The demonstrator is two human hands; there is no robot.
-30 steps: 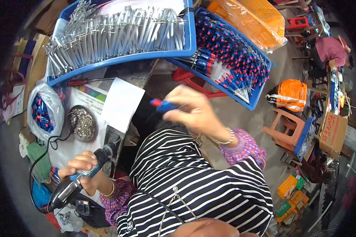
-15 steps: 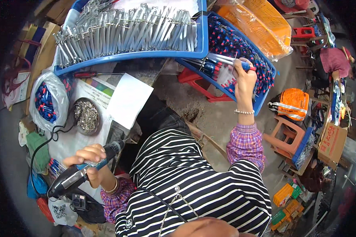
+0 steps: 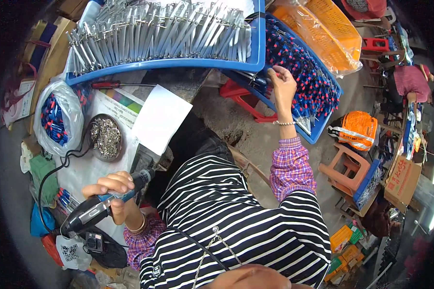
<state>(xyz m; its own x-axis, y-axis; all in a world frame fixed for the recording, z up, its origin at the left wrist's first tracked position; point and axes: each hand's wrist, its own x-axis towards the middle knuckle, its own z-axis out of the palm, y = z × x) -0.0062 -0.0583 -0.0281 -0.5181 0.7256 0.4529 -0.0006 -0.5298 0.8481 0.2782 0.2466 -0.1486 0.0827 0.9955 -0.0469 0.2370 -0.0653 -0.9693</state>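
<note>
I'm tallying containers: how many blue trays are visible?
3: the top tray, the middle tray at the right hand, the far tray beside the peach stool. Others may be hidden.

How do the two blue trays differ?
The left tray holds bare silvery metal pieces; the right tray, mostly blue-and-red pieces. The left tray lies roughly crosswise; the right tray slants. The right hand is over the right tray, none at the left tray. Both hold many pieces.
</note>
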